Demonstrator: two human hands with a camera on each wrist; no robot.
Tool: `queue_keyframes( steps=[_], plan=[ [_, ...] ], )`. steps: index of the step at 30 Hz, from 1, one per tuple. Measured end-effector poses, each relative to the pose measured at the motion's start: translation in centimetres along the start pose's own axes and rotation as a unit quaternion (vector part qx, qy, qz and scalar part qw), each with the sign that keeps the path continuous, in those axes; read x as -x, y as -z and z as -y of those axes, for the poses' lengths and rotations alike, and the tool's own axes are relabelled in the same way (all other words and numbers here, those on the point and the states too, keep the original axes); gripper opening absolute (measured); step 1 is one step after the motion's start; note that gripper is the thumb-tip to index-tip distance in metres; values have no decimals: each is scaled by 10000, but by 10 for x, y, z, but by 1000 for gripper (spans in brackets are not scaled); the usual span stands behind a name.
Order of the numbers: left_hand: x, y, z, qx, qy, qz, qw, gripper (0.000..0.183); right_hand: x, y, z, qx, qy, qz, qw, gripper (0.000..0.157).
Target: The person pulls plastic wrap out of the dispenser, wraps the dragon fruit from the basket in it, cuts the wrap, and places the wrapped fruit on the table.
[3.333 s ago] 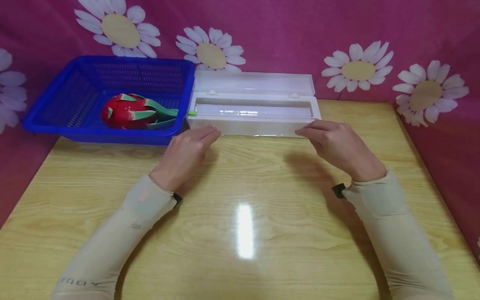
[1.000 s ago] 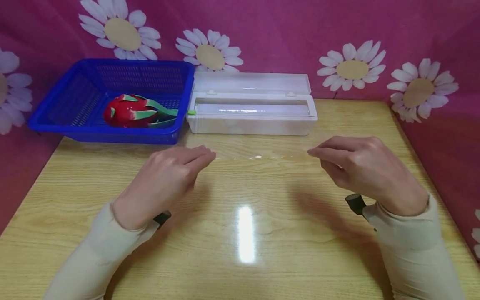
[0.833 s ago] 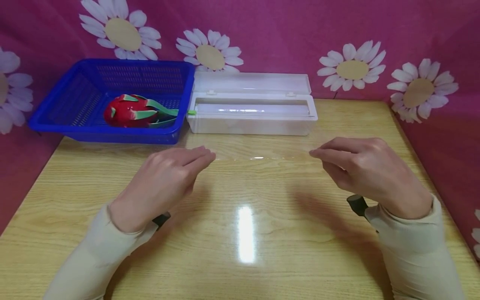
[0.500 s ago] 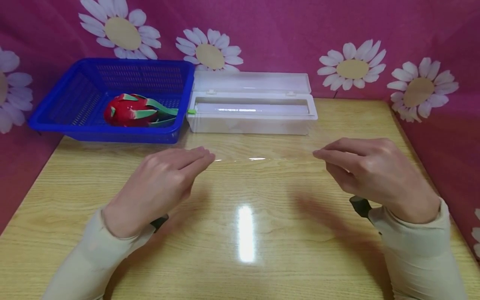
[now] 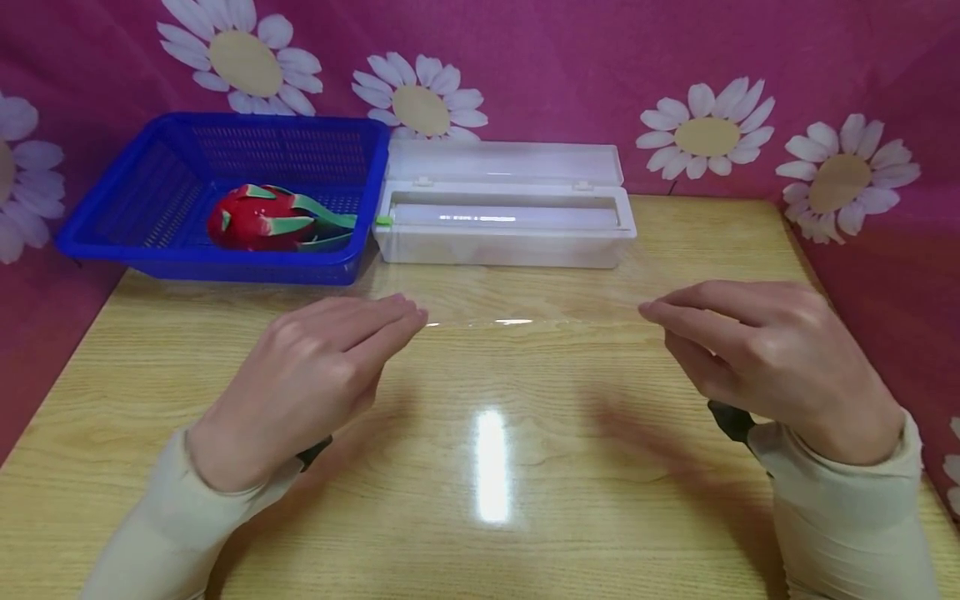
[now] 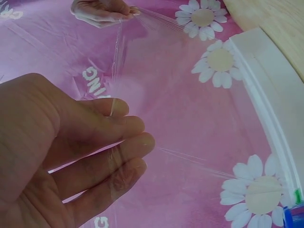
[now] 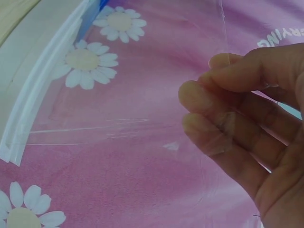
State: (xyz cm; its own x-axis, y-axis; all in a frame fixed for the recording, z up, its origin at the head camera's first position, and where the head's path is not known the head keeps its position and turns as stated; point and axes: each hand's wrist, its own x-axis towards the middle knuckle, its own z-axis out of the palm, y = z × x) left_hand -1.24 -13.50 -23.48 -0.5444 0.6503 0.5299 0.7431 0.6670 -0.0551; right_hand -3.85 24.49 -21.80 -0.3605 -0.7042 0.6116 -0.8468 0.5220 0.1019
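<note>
A clear sheet of plastic wrap [image 5: 517, 300] stretches from the white dispenser box [image 5: 502, 250] toward me, its front edge glinting between my hands. My left hand [image 5: 307, 375] pinches one corner between thumb and fingers; in the left wrist view a bit of the film clings over the fingers [image 6: 128, 175]. The other corner is pinched by my right hand [image 5: 780, 358], and the right wrist view shows film lying across its fingertips [image 7: 194, 97]. Inside the box, whose lid [image 5: 502, 162] stands open behind, sits the roll of wrap [image 5: 510, 217].
Left of the box stands a blue plastic basket [image 5: 240, 265] holding a red dragon fruit [image 5: 258, 218] with green scales. A green slider [image 5: 383, 221] sits at the box's left end. The wooden table [image 5: 480, 383] meets a pink daisy-patterned cloth [image 5: 555, 75] behind.
Both hands have drawn back from the box toward me, pulling the film out with them. They have also spread somewhat farther apart. The box and basket stay in place.
</note>
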Motion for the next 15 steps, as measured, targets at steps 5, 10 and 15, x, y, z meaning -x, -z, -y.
queue_keyframes(
  steps=[5, 10, 15],
  plan=[
    [2, 5, -3, 52, -15, -68, 10000, 45, 1, 0, 4, 66, 70, -434, 9990, 40],
    [3, 8, -5, 83, -129, -340, 9993, 46, 2, -2, 7, -148, 49, -992, 9949, 36],
    [5, 13, -7, 131, -203, -557, 9982, 45, 2, -4, 10, -280, 115, -1469, 9887, 32]
  ],
)
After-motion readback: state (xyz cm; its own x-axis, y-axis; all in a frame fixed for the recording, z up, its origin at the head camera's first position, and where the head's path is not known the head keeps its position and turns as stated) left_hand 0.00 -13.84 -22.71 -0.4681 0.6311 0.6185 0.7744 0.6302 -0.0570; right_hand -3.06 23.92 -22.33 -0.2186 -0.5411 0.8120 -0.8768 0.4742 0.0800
